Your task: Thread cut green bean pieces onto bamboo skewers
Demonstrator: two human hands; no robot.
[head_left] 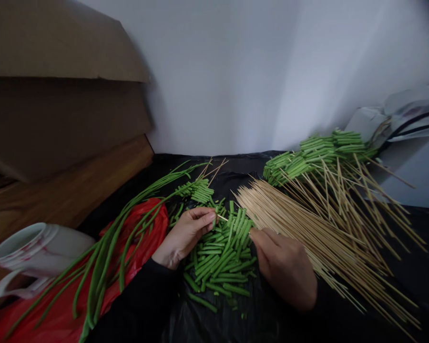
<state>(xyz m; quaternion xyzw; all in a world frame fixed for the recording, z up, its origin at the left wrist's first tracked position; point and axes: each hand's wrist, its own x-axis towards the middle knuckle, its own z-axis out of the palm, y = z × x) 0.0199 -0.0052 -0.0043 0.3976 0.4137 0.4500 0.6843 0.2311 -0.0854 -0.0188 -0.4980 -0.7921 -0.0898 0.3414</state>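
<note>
My left hand pinches a thin wooden skewer at its tip, just above a heap of short cut green bean pieces on black plastic sheeting. My right hand rests knuckles-up at the right edge of that heap, fingers curled and touching the near end of a big pile of bare skewers. What its fingers hold is hidden. A small skewered bundle of beans lies just beyond my left hand.
Long uncut green beans lie over a red plastic bag at the left. Finished bean skewers are stacked at the back right. A white ceramic jug lies at the far left by cardboard boxes.
</note>
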